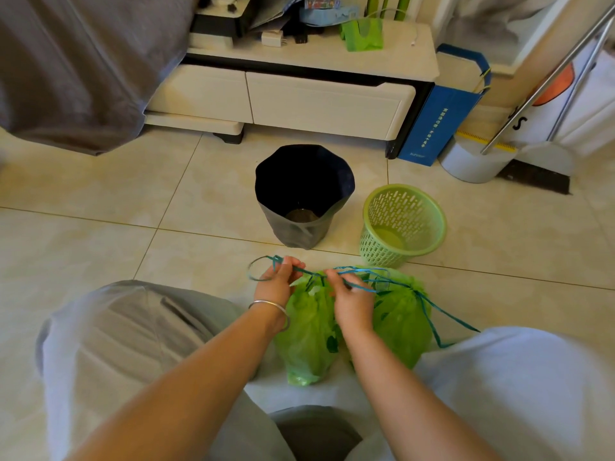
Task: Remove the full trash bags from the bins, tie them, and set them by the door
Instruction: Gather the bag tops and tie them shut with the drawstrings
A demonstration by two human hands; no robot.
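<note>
Two full green trash bags stand on the tile floor between my knees: the left bag (307, 334) and the right bag (404, 322). Teal drawstrings (361, 271) run across their gathered tops. My left hand (278, 281), with a silver bangle on the wrist, pinches a drawstring loop above the left bag. My right hand (352, 299) grips another strand between the two bags. Beyond them stand a bin lined with a black bag (304, 194) and a bare green slotted basket (402, 224).
A cream cabinet with drawers (289, 98) lines the far wall. A blue paper bag (439, 121) leans at its right end, beside a white bucket (472, 161) and a broom with dustpan (539, 168). Grey fabric (83, 61) hangs at far left.
</note>
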